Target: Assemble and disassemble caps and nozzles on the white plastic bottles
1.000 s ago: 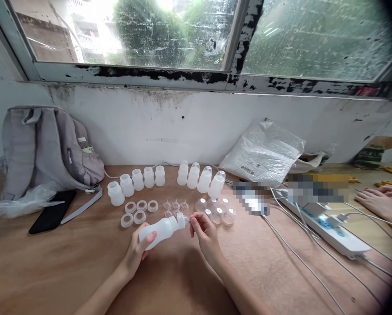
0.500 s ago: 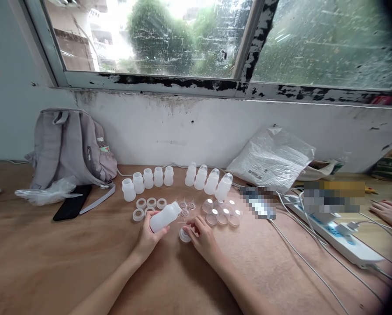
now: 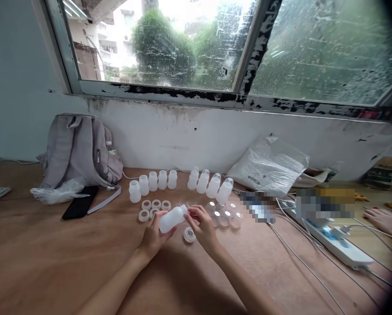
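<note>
My left hand [image 3: 154,234] is wrapped around a frosted white baby bottle [image 3: 171,220], tilted with its open neck up to the right. My right hand [image 3: 202,225] is closed at that neck, thumb and fingers pinching its rim; whether something small is between them is hidden. Just below, a white collar ring [image 3: 189,235] lies on the table with a translucent piece in its middle. White rings [image 3: 143,215] are grouped left of the bottle. Clear domed caps [image 3: 224,220] lie right of my right hand. Small clear teats behind the bottle are mostly hidden by my fingers.
Uncapped bottles [image 3: 153,181] stand in a row behind, and capped bottles [image 3: 213,187] to their right. A grey backpack [image 3: 81,148], plastic bag [image 3: 56,192] and black phone [image 3: 80,203] sit left. Rightward are a plastic mailer [image 3: 264,166], power strip [image 3: 340,245], cables and another person's hand [image 3: 381,218].
My right hand has risen from the collar ring on the table to the bottle's neck. My left hand has brought the bottle lower and more level. The view has shifted slightly.
</note>
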Tool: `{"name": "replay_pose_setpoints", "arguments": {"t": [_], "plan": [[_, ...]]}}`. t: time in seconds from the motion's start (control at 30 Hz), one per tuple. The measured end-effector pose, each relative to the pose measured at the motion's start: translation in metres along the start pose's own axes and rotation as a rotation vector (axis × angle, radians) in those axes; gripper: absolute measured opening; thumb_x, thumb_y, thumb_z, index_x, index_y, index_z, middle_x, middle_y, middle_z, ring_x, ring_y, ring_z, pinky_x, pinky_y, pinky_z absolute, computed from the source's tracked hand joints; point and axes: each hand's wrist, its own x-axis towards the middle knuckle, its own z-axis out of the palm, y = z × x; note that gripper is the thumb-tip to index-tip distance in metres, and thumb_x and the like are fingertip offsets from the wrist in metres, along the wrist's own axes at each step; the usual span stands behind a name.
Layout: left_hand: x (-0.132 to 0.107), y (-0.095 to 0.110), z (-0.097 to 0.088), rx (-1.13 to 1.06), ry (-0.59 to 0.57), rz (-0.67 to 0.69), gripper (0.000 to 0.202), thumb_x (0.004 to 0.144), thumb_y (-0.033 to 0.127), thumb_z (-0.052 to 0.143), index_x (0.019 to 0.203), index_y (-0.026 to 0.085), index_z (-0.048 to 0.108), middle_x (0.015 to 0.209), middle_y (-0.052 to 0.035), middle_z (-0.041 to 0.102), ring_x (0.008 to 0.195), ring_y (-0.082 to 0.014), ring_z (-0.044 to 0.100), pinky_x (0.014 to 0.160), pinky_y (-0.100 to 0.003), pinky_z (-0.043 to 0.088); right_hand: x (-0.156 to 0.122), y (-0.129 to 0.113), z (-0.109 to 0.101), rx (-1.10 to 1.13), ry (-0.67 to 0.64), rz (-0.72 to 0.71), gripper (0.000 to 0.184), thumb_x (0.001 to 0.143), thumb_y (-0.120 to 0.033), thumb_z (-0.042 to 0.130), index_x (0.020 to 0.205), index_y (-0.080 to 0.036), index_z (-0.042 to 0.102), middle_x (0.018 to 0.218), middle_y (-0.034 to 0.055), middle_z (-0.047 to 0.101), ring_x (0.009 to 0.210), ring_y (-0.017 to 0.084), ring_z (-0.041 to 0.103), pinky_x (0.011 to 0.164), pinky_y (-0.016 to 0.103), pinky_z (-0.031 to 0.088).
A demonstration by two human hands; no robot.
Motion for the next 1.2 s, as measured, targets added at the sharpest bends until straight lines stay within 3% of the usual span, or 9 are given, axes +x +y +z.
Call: {"name": "replay_pose_setpoints", "arguments": {"t": [0.2, 0.33, 0.57, 0.7, 0.87, 1.2], "plan": [[0.001, -0.004, 0.003, -0.010, 0.166, -0.040, 0.054, 0.074, 0.027, 0.056, 0.120, 0.021, 0.028, 0.122, -0.0140, 0.034, 0.094, -0.0197, 0.051, 0.070, -0.031, 0.047, 0.045, 0.003, -0.008, -0.189, 0.025, -0.188, 0.015, 0.079, -0.032, 0.050, 0.082, -0.020, 0.059, 0.088, 0.0058, 0.054, 0.074, 0.017, 0.055, 0.066, 0.031, 0.047], [0.002, -0.003, 0.000, 0.069, 0.145, 0.028, 0.047, 0.076, 0.016, 0.050, 0.119, 0.021, 0.031, 0.122, -0.0116, 0.033, 0.109, -0.0220, 0.042, 0.085, -0.037, 0.042, 0.087, 0.019, -0.013, -0.442, 0.050, -0.293, 0.015, 0.082, -0.028, 0.045, 0.086, -0.021, 0.058, 0.096, 0.0080, 0.052, 0.085, 0.020, 0.053, 0.074, 0.033, 0.043], [0.000, -0.012, 0.006, 0.176, 0.051, 0.163, 0.042, 0.073, 0.009, 0.047, 0.113, 0.021, 0.039, 0.118, -0.0101, 0.035, 0.114, -0.0232, 0.038, 0.095, -0.042, 0.036, 0.142, 0.055, -0.001, -0.848, -0.088, -0.178, 0.018, 0.084, -0.017, 0.039, 0.091, -0.013, 0.056, 0.098, 0.0117, 0.052, 0.077, 0.018, 0.053, 0.064, 0.029, 0.040], [0.000, -0.015, 0.008, 0.169, 0.040, 0.137, 0.042, 0.072, 0.007, 0.045, 0.112, 0.020, 0.039, 0.121, -0.0106, 0.032, 0.115, -0.0236, 0.037, 0.094, -0.043, 0.037, 0.153, 0.066, 0.012, -0.938, -0.180, -0.137, 0.016, 0.084, -0.015, 0.040, 0.089, -0.013, 0.056, 0.099, 0.0119, 0.052, 0.077, 0.017, 0.052, 0.061, 0.026, 0.037], [0.002, -0.014, 0.002, 0.182, 0.045, 0.123, 0.042, 0.072, 0.007, 0.045, 0.112, 0.020, 0.039, 0.122, -0.0101, 0.030, 0.113, -0.0232, 0.039, 0.093, -0.044, 0.038, 0.159, 0.077, 0.025, -0.977, -0.204, -0.070, 0.015, 0.084, -0.015, 0.042, 0.088, -0.013, 0.056, 0.099, 0.0115, 0.052, 0.074, 0.016, 0.052, 0.058, 0.024, 0.035], [0.004, -0.013, -0.002, 0.247, 0.028, 0.133, 0.040, 0.072, 0.007, 0.045, 0.110, 0.019, 0.041, 0.121, -0.0102, 0.034, 0.114, -0.0237, 0.038, 0.094, -0.044, 0.038, 0.171, 0.086, 0.025, -0.986, -0.211, -0.016, 0.017, 0.084, -0.013, 0.041, 0.090, -0.012, 0.057, 0.098, 0.0111, 0.055, 0.078, 0.016, 0.054, 0.061, 0.024, 0.035]]}}
